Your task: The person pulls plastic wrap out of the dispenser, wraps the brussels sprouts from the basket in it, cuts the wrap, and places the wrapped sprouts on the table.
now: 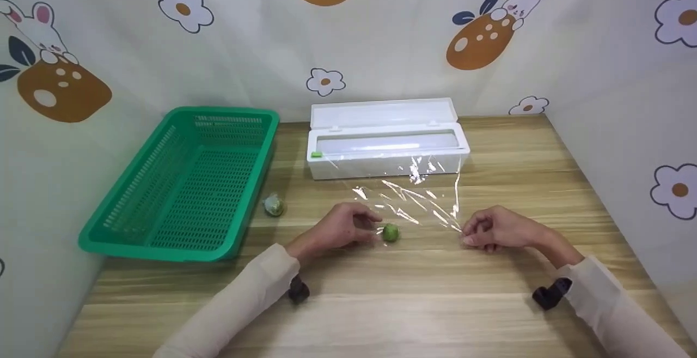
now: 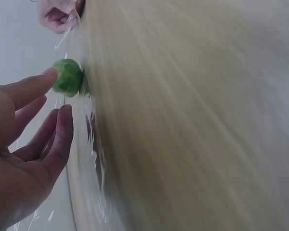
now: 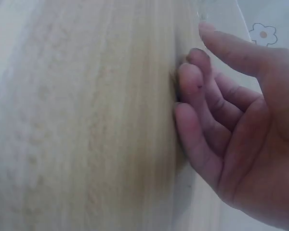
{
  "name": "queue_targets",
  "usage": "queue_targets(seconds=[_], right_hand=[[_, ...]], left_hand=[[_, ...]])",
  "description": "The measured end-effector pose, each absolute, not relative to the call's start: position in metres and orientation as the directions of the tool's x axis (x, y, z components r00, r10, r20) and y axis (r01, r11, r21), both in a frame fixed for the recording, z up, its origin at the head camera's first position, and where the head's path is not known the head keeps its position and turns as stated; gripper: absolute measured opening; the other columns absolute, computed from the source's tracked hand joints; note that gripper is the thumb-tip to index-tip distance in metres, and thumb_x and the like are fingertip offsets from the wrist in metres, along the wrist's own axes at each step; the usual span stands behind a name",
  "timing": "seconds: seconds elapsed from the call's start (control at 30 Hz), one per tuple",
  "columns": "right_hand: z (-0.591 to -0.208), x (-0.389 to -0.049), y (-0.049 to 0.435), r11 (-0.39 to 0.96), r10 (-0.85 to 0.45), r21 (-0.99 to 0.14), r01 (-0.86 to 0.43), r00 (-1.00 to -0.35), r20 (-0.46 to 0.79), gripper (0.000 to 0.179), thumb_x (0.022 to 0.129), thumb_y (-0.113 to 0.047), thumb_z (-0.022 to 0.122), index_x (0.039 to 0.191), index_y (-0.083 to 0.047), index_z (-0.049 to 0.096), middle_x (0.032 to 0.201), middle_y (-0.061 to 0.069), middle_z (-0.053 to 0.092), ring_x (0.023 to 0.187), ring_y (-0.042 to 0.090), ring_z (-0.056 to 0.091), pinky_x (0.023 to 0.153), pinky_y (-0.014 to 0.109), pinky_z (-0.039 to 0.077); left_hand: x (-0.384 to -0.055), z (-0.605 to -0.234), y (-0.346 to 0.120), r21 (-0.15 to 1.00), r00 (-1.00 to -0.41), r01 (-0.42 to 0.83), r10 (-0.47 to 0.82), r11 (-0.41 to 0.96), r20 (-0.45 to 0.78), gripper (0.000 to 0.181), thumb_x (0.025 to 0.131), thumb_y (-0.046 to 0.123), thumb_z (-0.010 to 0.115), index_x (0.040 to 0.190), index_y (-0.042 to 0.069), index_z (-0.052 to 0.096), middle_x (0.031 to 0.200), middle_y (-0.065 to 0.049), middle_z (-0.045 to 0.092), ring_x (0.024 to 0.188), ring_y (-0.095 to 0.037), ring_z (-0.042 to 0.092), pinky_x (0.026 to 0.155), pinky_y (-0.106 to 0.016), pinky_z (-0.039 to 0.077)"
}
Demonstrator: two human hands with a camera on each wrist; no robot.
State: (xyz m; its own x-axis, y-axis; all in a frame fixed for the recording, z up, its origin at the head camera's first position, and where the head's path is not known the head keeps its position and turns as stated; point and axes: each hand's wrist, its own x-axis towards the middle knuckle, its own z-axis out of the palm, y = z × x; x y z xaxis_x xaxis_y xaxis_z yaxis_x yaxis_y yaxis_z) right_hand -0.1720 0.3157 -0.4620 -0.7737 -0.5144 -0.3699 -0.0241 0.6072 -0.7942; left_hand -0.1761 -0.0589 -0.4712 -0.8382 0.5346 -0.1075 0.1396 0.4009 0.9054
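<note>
A small green Brussels sprout (image 1: 390, 232) lies on a clear sheet of plastic wrap (image 1: 403, 200) drawn out from a white wrap dispenser (image 1: 386, 164). Just left of the sprout is my left hand (image 1: 346, 226), thumb and fingers parted; in the left wrist view one fingertip (image 2: 50, 73) is at or very near the sprout. My right hand (image 1: 498, 230) pinches the near right corner of the wrap, which creases toward those fingers. The right wrist view shows the other fingers of that hand (image 3: 231, 110) loosely curled near the tabletop.
A green plastic basket (image 1: 248, 183) stands at the left. Beside its right edge sits a small wrapped green ball (image 1: 273, 204). The dispenser's lid (image 1: 384, 114) is raised at the back, close to the patterned cloth wall (image 1: 381, 36). Wooden tabletop (image 1: 414, 303) extends toward me.
</note>
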Motion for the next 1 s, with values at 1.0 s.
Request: queue_targets(seconds=[1.0], right_hand=[[-0.473,-0.158,0.29,0.586,-0.621,-0.672,-0.453,-0.784,-0.014,0.003,0.085,-0.014,0.077,0.086,-0.013,0.074,0.087,-0.001,0.067,0.083,0.002,0.057,0.077,0.02,0.049]], left_hand=[[-0.158,-0.479,-0.145,0.692,-0.766,0.474,0.642,0.544,0.02,0.005,0.089,0.015,0.076,0.091,0.012,0.079,0.086,0.0,0.073,0.082,-0.006,0.06,0.075,-0.021,0.051]])
